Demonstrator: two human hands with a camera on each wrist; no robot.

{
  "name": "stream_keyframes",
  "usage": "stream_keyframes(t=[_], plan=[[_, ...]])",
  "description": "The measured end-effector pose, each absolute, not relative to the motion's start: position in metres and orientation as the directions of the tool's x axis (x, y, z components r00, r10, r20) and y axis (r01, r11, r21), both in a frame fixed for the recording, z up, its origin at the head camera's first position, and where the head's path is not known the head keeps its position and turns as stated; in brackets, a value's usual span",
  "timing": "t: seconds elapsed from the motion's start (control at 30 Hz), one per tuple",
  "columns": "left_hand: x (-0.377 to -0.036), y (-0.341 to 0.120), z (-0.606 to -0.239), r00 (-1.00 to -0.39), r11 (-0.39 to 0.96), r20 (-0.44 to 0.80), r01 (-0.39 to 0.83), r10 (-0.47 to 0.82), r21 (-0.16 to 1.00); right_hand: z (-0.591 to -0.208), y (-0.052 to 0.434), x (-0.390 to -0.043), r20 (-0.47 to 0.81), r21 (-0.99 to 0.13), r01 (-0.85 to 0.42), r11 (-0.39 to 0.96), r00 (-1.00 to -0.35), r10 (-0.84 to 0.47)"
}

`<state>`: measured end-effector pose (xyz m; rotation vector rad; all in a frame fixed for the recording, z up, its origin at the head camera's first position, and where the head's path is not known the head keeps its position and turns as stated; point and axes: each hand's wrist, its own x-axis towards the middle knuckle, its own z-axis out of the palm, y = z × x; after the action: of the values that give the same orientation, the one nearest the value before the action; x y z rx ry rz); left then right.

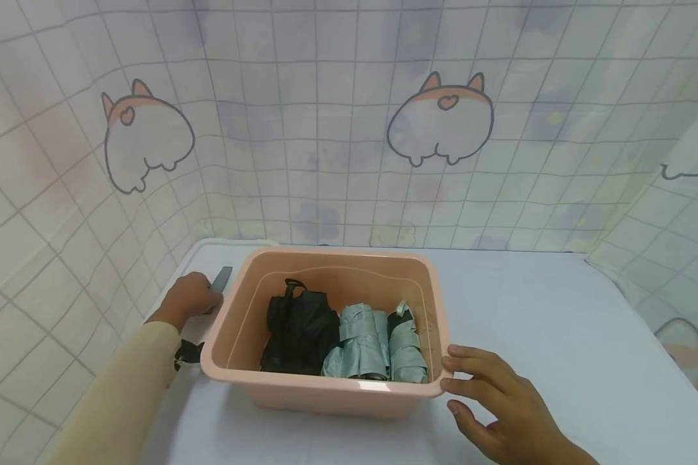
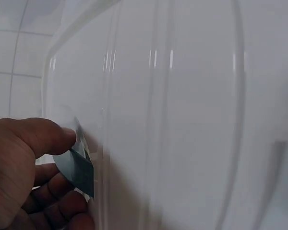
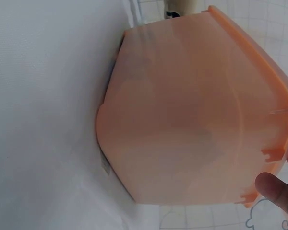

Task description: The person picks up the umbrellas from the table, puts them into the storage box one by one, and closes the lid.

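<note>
Pink bin [image 1: 238,310] already holds three folded umbrellas [image 1: 349,339]. Left hand [image 1: 189,298] pinches a grey strap [image 1: 221,279] beside it, outside. Right hand [image 1: 494,394], fingers spread, steadies the rim.

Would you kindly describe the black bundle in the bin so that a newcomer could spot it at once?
Start at the pink plastic bin on the white table. Three folded bundles lie side by side against its near wall. The black bundle is the leftmost, with a small loop at its far end; its two neighbours, the grey bundles, are pale and shiny.
</note>
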<state>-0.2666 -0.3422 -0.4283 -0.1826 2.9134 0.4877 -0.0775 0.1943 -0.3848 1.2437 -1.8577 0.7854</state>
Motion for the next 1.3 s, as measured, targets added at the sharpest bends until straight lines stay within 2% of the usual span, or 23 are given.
stream_keyframes(t=[0.3, 0.53, 0.87, 1.3], plan=[[-0.265, -0.341, -0.424, -0.977, 0.928, -0.190, -0.158, -0.097, 0.338, -0.384, 0.193, -0.076, 0.844, -0.088, -0.934, 0.347, -0.255, -0.472], [-0.261, -0.344, -0.422, -0.975, 0.925, -0.193, -0.174, -0.113, 0.338, -0.387, 0.193, -0.078, 0.862, -0.068, -0.947, 0.312, -0.214, -0.460], [-0.260, -0.344, -0.406, -0.975, 0.930, -0.191, -0.170, -0.111, 0.326, -0.388, 0.194, -0.077, 0.841, -0.092, -0.932, 0.350, -0.261, -0.475], [-0.258, -0.340, -0.387, -0.966, 0.935, -0.227, -0.187, -0.120, 0.301, -0.388, 0.194, -0.079, 0.862, -0.068, -0.944, 0.322, -0.218, -0.458]])
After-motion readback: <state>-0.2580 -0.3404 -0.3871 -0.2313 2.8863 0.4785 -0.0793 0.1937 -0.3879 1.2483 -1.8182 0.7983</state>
